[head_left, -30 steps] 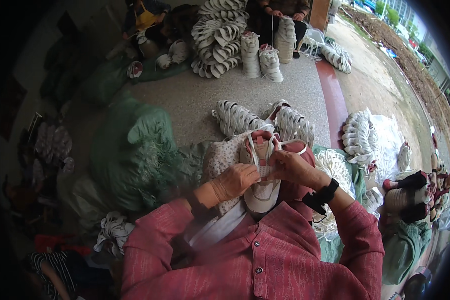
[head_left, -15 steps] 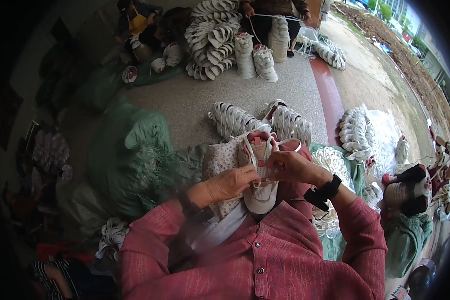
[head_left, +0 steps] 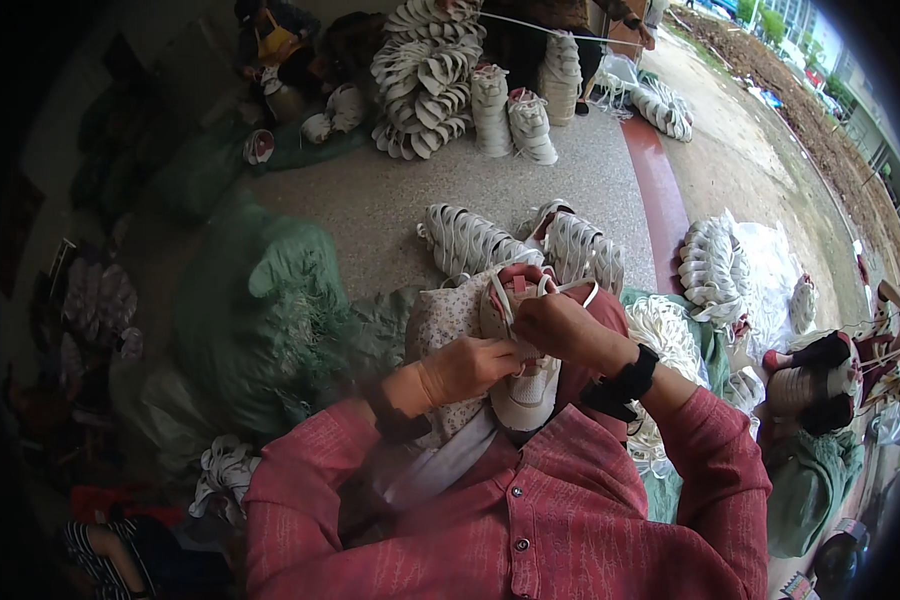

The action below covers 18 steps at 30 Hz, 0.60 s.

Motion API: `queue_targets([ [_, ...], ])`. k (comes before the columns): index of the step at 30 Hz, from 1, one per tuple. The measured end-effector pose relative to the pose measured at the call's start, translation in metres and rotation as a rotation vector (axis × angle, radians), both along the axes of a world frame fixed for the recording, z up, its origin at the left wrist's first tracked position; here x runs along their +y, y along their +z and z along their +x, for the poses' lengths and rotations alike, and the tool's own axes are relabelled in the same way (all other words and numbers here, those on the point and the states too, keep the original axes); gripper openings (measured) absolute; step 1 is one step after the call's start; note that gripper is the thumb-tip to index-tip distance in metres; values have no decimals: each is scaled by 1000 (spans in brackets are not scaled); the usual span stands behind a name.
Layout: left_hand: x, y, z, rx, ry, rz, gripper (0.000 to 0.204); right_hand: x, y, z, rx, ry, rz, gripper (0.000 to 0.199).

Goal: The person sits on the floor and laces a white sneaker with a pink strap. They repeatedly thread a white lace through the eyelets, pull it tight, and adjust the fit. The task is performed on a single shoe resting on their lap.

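Fingers [head_left: 515,350] of both hands curl shut on white shoe [head_left: 526,392] (lace [head_left: 501,300] pinched).

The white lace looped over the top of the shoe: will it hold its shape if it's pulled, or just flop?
The flat white lace probably flops: it arcs loosely between the right hand and the pink-trimmed white fabric shoe. It looks thin and light, so it likely follows any tug. The left hand steadies the shoe.

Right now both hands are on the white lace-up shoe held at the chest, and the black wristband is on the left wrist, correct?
Not quite. Both hands, left hand and right hand, are on the white lace-up shoe at the chest, but the black wristband is on the right wrist, as the head view shows.
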<state>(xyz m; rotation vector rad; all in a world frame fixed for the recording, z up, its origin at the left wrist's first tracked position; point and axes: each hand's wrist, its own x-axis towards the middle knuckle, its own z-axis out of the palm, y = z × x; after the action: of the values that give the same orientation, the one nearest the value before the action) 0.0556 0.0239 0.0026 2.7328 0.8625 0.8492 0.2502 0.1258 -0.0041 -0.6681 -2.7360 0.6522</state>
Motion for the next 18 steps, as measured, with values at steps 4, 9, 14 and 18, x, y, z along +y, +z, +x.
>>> queue_targets([
  [4,-6,-15,-4,-93,103,-2,9,-4,-5,-13,-111,-67,138,21],
  [9,-9,-16,8,-99,296,95,11,-12,6,-21,-82,-148,195,23],
  [14,-15,-24,15,-87,434,40,10,-4,10,-22,-88,-199,-118,25],
  [18,-22,-21,15,-90,523,-102,9,9,20,-19,-173,-7,-80,25],
])
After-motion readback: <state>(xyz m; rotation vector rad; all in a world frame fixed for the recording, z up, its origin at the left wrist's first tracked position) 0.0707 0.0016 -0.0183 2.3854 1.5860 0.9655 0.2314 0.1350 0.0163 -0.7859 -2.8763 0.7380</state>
